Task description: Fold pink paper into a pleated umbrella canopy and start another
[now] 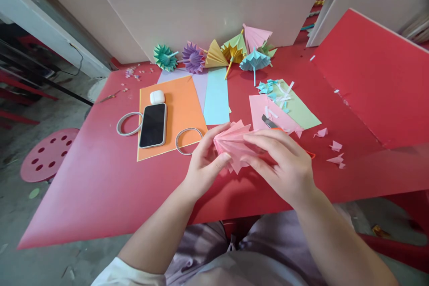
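Both hands hold a pink pleated paper fan (pixel 233 143) just above the red table (pixel 100 178). My left hand (pixel 206 161) pinches its left side, thumb on the folds. My right hand (pixel 283 161) covers its right side with the fingers curled over the paper. An orange-handled tool (pixel 310 154) lies partly hidden under my right hand. A utility knife (pixel 268 121) rests on a pink sheet (pixel 259 107) just beyond the fan.
A phone (pixel 153 125) and an earbud case (pixel 157 97) lie on an orange sheet (pixel 182 107), with two tape rings (pixel 126 124) beside it. Several finished paper umbrellas (pixel 234 49) line the back edge. Paper scraps (pixel 335 152) lie at the right. A red stool (pixel 47 154) stands at the left.
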### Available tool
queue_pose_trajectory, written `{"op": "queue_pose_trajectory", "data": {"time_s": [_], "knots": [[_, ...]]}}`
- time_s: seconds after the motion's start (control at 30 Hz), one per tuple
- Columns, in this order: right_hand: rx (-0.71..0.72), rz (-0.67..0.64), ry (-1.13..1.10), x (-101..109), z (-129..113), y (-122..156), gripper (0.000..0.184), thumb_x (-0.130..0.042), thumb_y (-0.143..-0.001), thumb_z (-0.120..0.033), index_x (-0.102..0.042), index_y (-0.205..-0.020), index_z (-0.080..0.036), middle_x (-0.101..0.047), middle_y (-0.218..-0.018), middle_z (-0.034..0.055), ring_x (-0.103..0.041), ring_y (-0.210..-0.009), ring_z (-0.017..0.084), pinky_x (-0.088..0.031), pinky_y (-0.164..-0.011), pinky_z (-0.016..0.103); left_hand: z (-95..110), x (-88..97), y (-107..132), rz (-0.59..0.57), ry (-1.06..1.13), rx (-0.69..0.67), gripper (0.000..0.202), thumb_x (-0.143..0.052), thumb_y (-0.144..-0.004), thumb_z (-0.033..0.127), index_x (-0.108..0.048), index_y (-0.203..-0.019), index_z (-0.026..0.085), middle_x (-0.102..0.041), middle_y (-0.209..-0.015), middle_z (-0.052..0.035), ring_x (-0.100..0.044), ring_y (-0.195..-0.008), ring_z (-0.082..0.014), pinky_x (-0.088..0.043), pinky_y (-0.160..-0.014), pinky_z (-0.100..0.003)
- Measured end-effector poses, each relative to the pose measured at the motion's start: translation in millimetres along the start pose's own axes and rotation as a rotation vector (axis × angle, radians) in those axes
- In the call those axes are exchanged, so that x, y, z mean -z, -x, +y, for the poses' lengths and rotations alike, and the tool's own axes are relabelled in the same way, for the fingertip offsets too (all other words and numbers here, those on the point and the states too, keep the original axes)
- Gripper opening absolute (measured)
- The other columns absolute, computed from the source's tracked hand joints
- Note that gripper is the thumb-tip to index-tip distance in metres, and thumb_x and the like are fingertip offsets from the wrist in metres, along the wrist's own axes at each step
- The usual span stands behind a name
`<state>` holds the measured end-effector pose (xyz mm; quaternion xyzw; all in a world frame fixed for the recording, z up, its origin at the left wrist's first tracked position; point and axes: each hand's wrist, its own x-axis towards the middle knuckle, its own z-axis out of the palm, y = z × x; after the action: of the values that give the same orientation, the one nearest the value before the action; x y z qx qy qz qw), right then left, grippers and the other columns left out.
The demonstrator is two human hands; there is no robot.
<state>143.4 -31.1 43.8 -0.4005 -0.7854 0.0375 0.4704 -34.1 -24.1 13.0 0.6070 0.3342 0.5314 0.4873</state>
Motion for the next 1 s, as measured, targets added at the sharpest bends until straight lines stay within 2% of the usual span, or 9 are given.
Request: {"op": "queue_pose_trajectory", "data": {"time_s": [0.27, 0.43, 0.7, 0.83, 0.9, 1.0], "knots": [[0.075, 0.126, 0.132, -1, -4, -4, 0.020, -0.067, -0.075, -0.007, -0.065, -0.089, -0.021, -0.070, -0.080, 0.0026, -0.066, -0.075, 0.015, -0.056, -0.073, 0.027, 2, -2.6, 0, -0.018, -0.003, 0.012, 0.045, -0.057, -0.087, 0.031, -0.048, -0.131, 0.029, -0.051, -0.136, -0.0051, -0.049, -0.125, -0.0209, -0.048, -0.097, -0.030], [0.056, 0.085, 0.126, 1, -2, -5, 0.018, -0.065, -0.076, -0.006, -0.063, -0.085, -0.021, -0.068, -0.077, 0.0024, -0.061, -0.071, 0.015, -0.053, -0.068, 0.030, 3, -2.4, 1, -0.080, -0.023, 0.016, 0.044, -0.052, -0.090, 0.030, -0.045, -0.133, 0.030, -0.049, -0.138, -0.0048, -0.048, -0.125, -0.0195, -0.044, -0.102, -0.031], [0.037, 0.008, 0.069, -1, -2, -1, 0.016, -0.063, -0.077, -0.008, -0.061, -0.087, -0.021, -0.064, -0.090, 0.0043, -0.058, -0.086, 0.017, -0.050, -0.079, 0.034, 0, -2.6, 2, -0.066, -0.005, -0.016, 0.041, -0.052, -0.090, 0.029, -0.048, -0.131, 0.028, -0.051, -0.135, -0.0053, -0.050, -0.122, -0.0192, -0.045, -0.100, -0.031], [-0.113, 0.011, -0.063, 3, -3, 0, 0.015, -0.063, -0.081, -0.021, -0.061, -0.096, -0.022, -0.062, -0.101, 0.0063, -0.059, -0.095, 0.018, -0.052, -0.080, 0.034, -3, -1.5, 2, 0.024, -0.008, -0.087, 0.038, -0.050, -0.090, 0.031, -0.051, -0.128, 0.027, -0.055, -0.129, -0.0062, -0.053, -0.117, -0.0196, -0.045, -0.098, -0.033], [-0.285, 0.014, -0.159, 7, -3, -1, 0.015, -0.061, -0.084, -0.027, -0.062, -0.099, -0.024, -0.064, -0.098, 0.0046, -0.062, -0.092, 0.017, -0.054, -0.075, 0.030, -4, -0.9, 2, 0.072, -0.022, -0.141, 0.037, -0.049, -0.090, 0.032, -0.052, -0.127, 0.027, -0.056, -0.127, -0.0062, -0.052, -0.117, -0.0202, -0.044, -0.099, -0.034], [-0.542, -0.073, -0.305, 14, -3, -4, 0.015, -0.056, -0.087, -0.029, -0.065, -0.098, -0.028, -0.069, -0.094, -0.0006, -0.066, -0.083, 0.012, -0.055, -0.066, 0.022, -5, -0.8, 2, 0.074, -0.036, -0.190, 0.038, -0.050, -0.089, 0.035, -0.052, -0.126, 0.027, -0.055, -0.126, -0.0064, -0.050, -0.120, -0.0222, -0.041, -0.101, -0.037]]}}
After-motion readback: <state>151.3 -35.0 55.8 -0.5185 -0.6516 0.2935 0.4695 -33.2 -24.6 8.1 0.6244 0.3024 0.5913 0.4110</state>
